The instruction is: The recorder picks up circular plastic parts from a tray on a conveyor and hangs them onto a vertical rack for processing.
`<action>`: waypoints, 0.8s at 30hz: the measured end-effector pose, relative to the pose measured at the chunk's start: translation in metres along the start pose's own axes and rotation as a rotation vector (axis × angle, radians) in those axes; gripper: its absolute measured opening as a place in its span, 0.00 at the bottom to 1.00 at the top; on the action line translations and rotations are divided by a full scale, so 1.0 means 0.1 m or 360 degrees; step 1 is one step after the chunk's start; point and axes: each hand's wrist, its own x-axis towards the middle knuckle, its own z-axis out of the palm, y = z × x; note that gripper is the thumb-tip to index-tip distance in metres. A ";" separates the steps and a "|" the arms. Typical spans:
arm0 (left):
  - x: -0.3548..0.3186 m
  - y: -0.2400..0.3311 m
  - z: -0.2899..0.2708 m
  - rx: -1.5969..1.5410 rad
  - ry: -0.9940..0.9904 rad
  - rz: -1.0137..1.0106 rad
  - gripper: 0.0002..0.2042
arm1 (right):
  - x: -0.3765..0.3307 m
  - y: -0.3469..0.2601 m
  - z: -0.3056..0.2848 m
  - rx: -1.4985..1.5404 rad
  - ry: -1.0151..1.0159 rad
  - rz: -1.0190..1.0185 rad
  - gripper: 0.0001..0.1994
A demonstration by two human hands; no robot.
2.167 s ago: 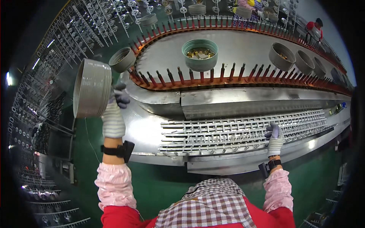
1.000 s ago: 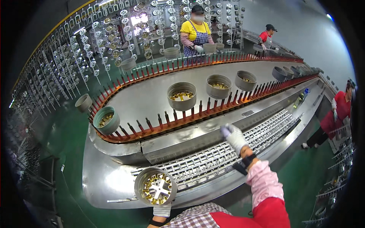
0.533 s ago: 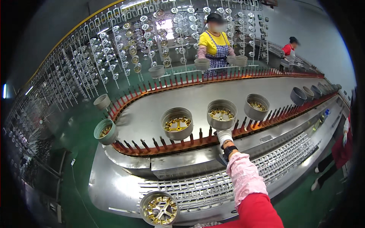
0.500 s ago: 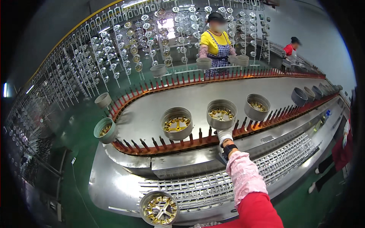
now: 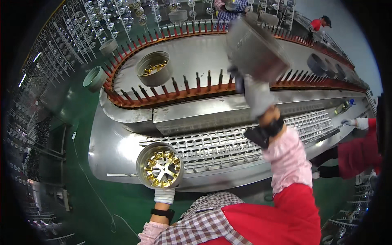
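Note:
My right hand [image 5: 258, 96], in a white glove, grips a round grey tub [image 5: 258, 51] by its near lower side. The tub is raised and tipped over the line of red-brown pegs, its outer wall toward me and its inside hidden; motion blurs it. Low in front of me my gloved left hand [image 5: 164, 195] supports another round grey tub [image 5: 139, 167] from below and behind, its fingers hidden under it. Inside that tub lies a silver cross-shaped piece [image 5: 165, 169] ringed by gold-coloured parts [image 5: 154, 181].
A curved track [image 5: 179, 96] of upright pegs carries a grey tub [image 5: 154, 77] with gold parts and a green tub [image 5: 94, 79]. Slatted metal racks [image 5: 212, 151] lie on the bench before me. A co-worker's gloved hand [image 5: 355, 122] is at the right; other people stand behind the track.
The right hand has lifted and tipped a tub that stood upright on the pegs. My view has tilted downward, bringing the left hand under the lower tub into sight.

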 end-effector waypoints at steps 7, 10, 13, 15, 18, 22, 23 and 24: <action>0.02 -0.22 0.29 -0.1348 -0.0118 -0.0274 0.14 | -2.18 -0.34 0.10 0.1136 -0.0281 0.0142 0.09; 0.05 0.09 0.04 0.0169 -0.0200 0.0135 0.14 | -2.63 -0.52 0.12 0.1276 -0.0508 0.0310 0.10; 0.08 0.22 -0.16 0.0555 -0.0718 -0.0061 0.14 | -2.61 -0.83 0.15 0.1406 -0.0530 0.0329 0.10; 0.06 0.14 -0.14 0.0502 -0.0431 0.0062 0.14 | -2.56 -1.08 0.18 0.1503 -0.0524 0.0323 0.11; 0.05 -0.51 0.34 0.0870 -0.0254 0.0242 0.15 | -2.44 -1.28 0.20 0.1561 -0.0549 0.0331 0.12; 0.17 0.36 -0.18 0.0942 -0.0868 -0.0029 0.15 | -2.56 -1.16 0.30 0.1550 -0.0623 0.0431 0.13; 0.11 -0.10 0.08 0.0995 -0.0501 0.0256 0.15 | -2.51 -1.22 0.27 0.1579 -0.0623 0.0407 0.13; 0.11 -0.23 0.21 0.1099 -0.0102 0.0518 0.14 | -2.50 -1.22 0.28 0.1592 -0.0621 0.0406 0.13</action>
